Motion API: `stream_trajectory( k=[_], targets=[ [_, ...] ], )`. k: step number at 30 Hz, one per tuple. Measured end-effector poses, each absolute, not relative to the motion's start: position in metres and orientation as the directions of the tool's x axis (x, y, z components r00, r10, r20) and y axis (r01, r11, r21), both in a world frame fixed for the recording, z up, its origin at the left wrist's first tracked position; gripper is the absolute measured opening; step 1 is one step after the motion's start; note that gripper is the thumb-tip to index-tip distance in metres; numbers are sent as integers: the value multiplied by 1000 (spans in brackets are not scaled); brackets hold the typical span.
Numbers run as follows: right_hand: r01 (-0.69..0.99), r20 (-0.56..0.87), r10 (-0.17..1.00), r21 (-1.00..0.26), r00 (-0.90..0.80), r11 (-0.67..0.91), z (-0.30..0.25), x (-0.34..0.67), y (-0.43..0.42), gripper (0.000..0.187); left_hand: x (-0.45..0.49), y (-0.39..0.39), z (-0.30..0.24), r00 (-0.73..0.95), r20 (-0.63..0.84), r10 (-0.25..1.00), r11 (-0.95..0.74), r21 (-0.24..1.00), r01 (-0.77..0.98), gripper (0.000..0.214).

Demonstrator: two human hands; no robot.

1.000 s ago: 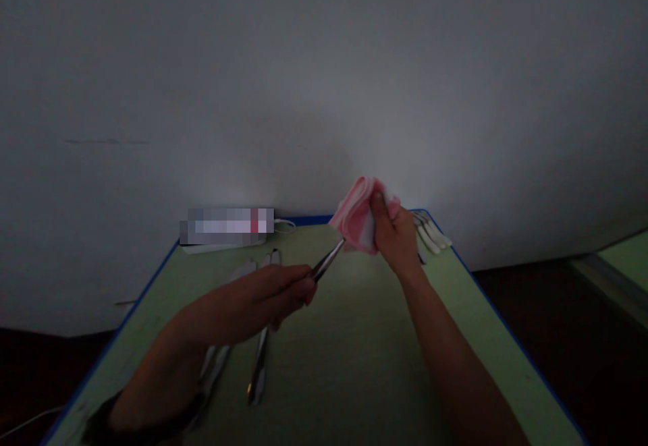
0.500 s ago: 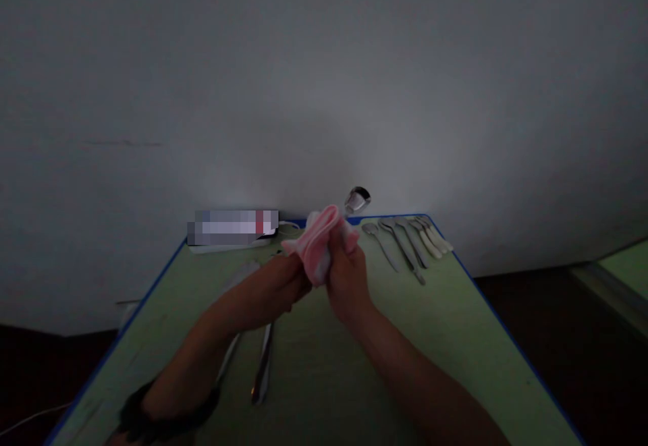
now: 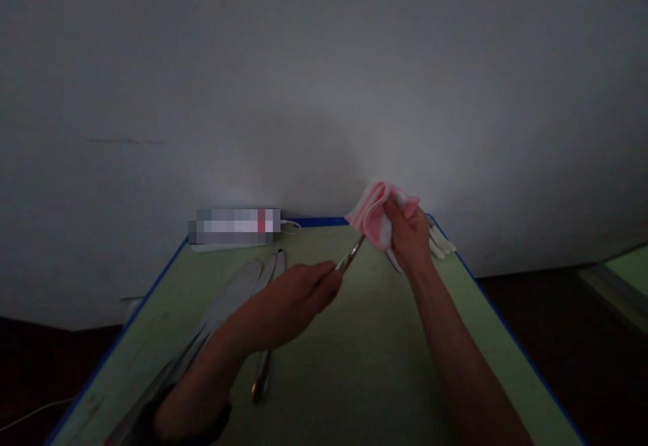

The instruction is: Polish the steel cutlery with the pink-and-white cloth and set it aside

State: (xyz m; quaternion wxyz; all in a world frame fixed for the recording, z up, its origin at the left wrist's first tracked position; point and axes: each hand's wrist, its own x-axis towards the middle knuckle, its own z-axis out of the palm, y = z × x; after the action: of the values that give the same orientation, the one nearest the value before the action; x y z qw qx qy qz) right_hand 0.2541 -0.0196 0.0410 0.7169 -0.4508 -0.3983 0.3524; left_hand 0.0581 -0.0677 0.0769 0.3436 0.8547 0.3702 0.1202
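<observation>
My left hand (image 3: 296,297) is closed round the handle of a metal spoon (image 3: 350,261) and holds it above the green table (image 3: 354,365). The spoon's far end disappears into a pink and white cloth (image 3: 375,215). My right hand (image 3: 410,240) is wrapped round that cloth and grips it about the spoon's end. Both hands hover over the far middle of the table.
Several long metal utensils (image 3: 237,291) lie on the table's left side, partly under my left arm. More spoons (image 3: 440,242) lie at the far right corner, mostly behind my right hand. A white power strip (image 3: 237,245) sits at the far edge against the grey wall.
Half a second ago both hands were together at the cloth with the spoon's bowl sticking out above. Now my right hand and cloth have slid up and right, baring the handle.
</observation>
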Motion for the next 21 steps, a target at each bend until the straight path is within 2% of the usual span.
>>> stream_trajectory(
  k=[2, 5, 11, 15, 18, 21],
  targets=[
    [-99, 286, 878, -933, 385, 347, 36, 254, -19, 30, 53, -63, 75, 652, -40, 757, -442, 704, 556, 37],
    [-129, 211, 889, -950, 406, 284, 26, 242, -19, 30, 54, -57, 64, 614, -24, 789, -420, 709, 567, 37],
    [-218, 135, 900, -945, 414, 242, 17, 190, -34, 32, 67, -46, 40, 639, 41, 769, -461, 728, 508, 24],
    [-427, -10, 913, -886, 408, 181, 20, 176, -34, 32, 67, -46, 38, 609, 79, 789, -479, 701, 529, 22],
    [-530, -123, 860, -827, 495, 187, 28, 193, -27, 28, 68, -54, 46, 654, 33, 756, -503, 668, 548, 30],
    [-530, -95, 824, -805, 559, 267, 38, 220, -21, 24, 67, -62, 59, 714, -5, 700, -540, 651, 533, 32]
  ],
)
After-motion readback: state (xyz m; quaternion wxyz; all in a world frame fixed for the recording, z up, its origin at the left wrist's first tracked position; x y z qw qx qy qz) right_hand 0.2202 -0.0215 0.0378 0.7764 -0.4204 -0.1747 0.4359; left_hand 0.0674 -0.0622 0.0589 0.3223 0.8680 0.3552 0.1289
